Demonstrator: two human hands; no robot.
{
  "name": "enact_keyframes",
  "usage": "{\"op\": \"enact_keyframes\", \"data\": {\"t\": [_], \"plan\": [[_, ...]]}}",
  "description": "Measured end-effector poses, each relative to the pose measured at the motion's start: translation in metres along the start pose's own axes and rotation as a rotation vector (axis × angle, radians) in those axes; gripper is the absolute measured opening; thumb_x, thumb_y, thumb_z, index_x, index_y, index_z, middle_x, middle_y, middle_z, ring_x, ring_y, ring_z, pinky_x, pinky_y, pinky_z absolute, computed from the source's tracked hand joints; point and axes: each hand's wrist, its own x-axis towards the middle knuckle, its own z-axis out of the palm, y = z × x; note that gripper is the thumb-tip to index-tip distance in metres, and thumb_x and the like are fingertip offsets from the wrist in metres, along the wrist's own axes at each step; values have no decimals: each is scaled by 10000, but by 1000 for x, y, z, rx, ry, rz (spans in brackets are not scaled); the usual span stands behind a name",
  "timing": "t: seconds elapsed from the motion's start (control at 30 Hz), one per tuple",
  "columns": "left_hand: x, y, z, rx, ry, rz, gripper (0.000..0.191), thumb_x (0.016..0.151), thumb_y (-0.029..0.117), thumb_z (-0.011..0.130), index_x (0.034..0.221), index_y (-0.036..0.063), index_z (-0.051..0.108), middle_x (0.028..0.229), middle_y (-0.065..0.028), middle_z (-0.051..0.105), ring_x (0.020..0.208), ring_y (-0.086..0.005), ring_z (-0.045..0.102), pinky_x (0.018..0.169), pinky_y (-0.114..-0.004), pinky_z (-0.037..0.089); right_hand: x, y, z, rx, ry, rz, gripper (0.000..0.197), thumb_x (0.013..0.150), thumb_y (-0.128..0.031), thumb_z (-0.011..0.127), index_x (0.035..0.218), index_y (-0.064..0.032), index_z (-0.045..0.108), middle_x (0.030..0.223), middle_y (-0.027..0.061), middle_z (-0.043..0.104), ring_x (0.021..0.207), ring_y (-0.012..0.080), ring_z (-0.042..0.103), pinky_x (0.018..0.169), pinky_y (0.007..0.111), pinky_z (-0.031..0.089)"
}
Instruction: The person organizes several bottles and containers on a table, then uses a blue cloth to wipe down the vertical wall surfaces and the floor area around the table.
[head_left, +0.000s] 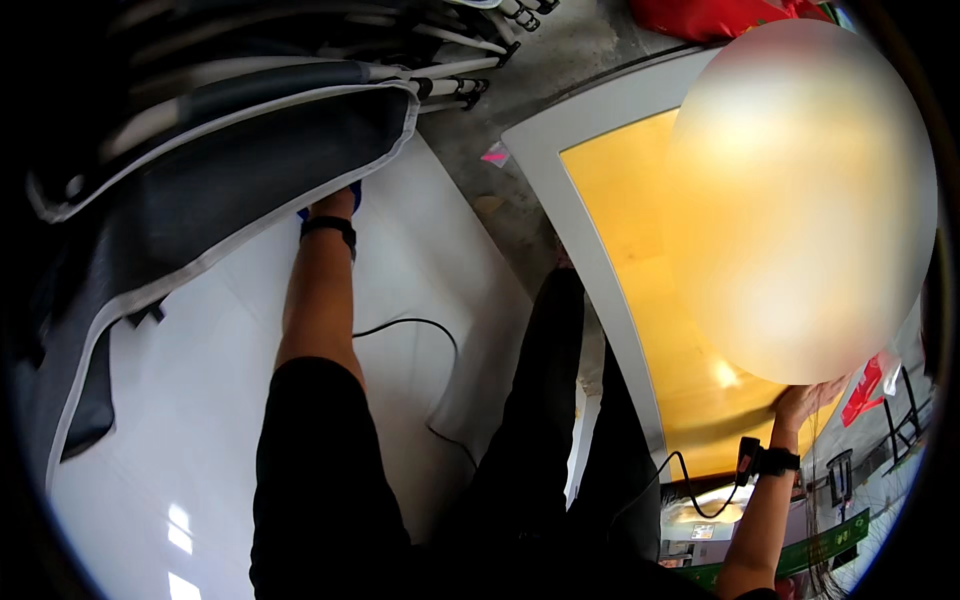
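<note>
My left arm reaches forward, and my left hand is mostly hidden by the edge of a dark grey fabric panel with light piping; something blue shows beside the wrist. My right hand is at the lower right edge of a yellow panel with a pale grey frame. A blurred oval covers much of that panel and part of the hand, so its grip cannot be made out. Both wrists wear black bands, and a thin black cable runs from the right one.
A glossy white surface lies below the left arm, with a black cable on it. Folded metal-tube frames stand at the top. A red bag is at upper right. My dark-clothed legs are between surface and panel.
</note>
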Motion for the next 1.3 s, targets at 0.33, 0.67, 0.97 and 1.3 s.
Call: {"op": "enact_keyframes", "data": {"t": [0.33,0.67,0.97,1.3], "plan": [[-172,211,47,-679,-911,149,416,860,227,384,1249,79,403,1328,-107,334,1227,-288,294,1011,-385,241,1,-13,-10,7,-17,8,656,885,-500,202,1348,-36,169,1398,157,159,1291,287,152,1043,397,119],[21,100,85,156,-254,137,402,836,193,434,1207,40,431,1319,-136,340,1176,-273,371,1004,-409,241,4,-14,-9,-55,-125,-28,663,885,-503,194,1351,-35,139,1406,164,115,1300,304,105,1054,405,87],[-161,220,148,-619,-572,184,469,842,106,429,1300,131,333,1311,-170,336,1173,-292,365,976,-384,296,1,-12,-16,-134,-105,-36,666,884,-503,180,1349,-27,144,1403,161,134,1294,297,137,1053,400,104],[-131,175,91,-391,-461,416,148,764,69,513,863,27,615,924,-144,589,954,-301,518,763,-385,452,-2,-11,-11,-11,-21,-35,612,902,-456,207,1347,-37,177,1402,146,159,1295,276,140,1048,385,110]]}}
